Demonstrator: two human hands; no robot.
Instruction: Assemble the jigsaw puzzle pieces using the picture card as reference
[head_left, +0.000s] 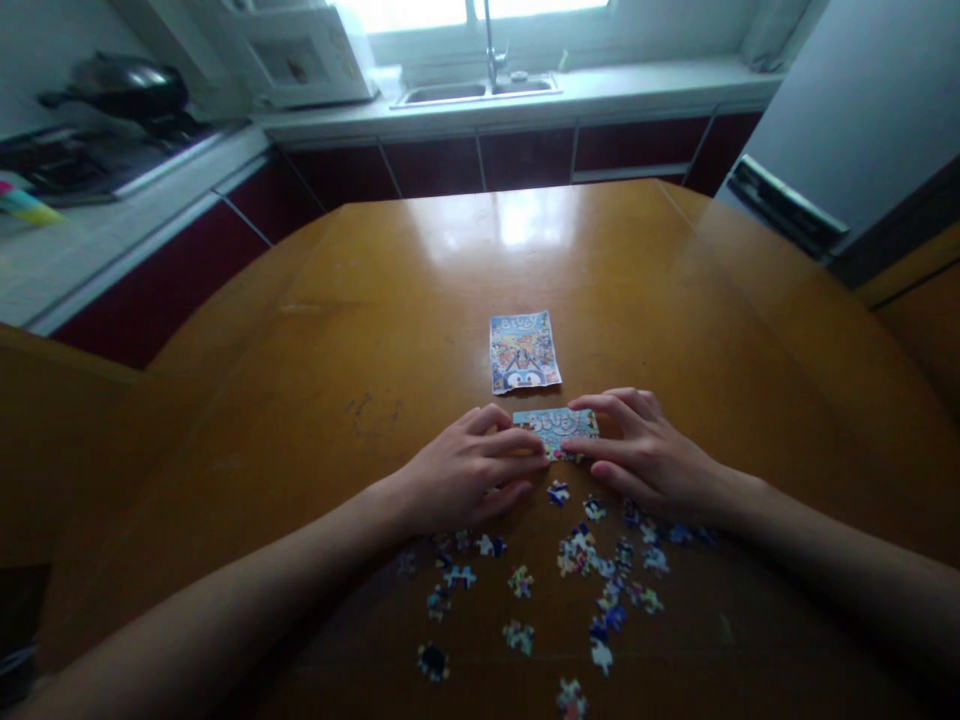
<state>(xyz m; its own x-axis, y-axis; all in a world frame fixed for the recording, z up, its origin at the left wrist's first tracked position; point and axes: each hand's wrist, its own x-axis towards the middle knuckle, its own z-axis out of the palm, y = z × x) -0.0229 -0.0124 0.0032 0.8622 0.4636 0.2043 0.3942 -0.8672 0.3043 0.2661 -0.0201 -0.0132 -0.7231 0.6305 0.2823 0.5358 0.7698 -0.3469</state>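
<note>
A joined strip of jigsaw puzzle [551, 425], light blue with large lettering, lies flat on the wooden table [375, 340]. My left hand [476, 465] rests at its left end, fingers stretched out and touching the lower left edge. From the other side my right hand [637, 450] lays its spread fingers on the strip's right part. Just beyond the strip is a creased picture sheet [523, 352] with similar lettering. Loose puzzle pieces [577, 550] are scattered on the near side, some of them partly hidden by my right hand and forearm.
More single pieces, such as a dark piece [433, 661], lie close to the near table edge. Past the table are a counter with a sink [480, 92], a microwave [300, 55], a stove with a black wok [127, 85] and a refrigerator [847, 110].
</note>
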